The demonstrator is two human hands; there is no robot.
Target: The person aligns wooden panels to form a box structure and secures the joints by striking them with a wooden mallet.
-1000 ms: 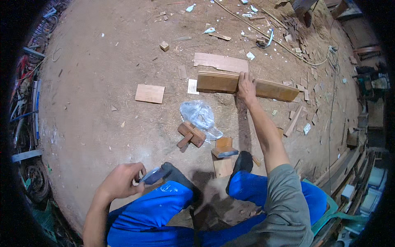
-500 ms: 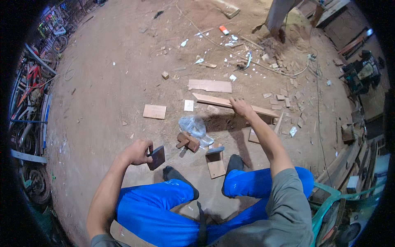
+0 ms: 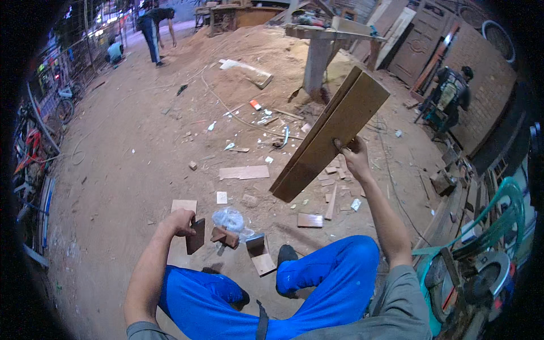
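**Plank raised, block in hand**

The right hand [image 3: 356, 154] holds a long wooden plank [image 3: 331, 136] tilted in the air, fingers wrapped round its lower edge. The left hand [image 3: 180, 222] grips a small dark block [image 3: 196, 236] over the dirt floor [image 3: 130, 170]. The step looks like lifting stock for work; bringing plank and block together calls for lowering the plank steadily.

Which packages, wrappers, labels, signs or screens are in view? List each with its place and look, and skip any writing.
Clear plastic bag: crumpled on the dirt floor just beyond the small wood blocks, right of the left hand; see-through with a bluish-white sheen.
Small red and white packet: on the ground farther off, before the table leg; oblong, too small to tell more.
No signs or screens show.
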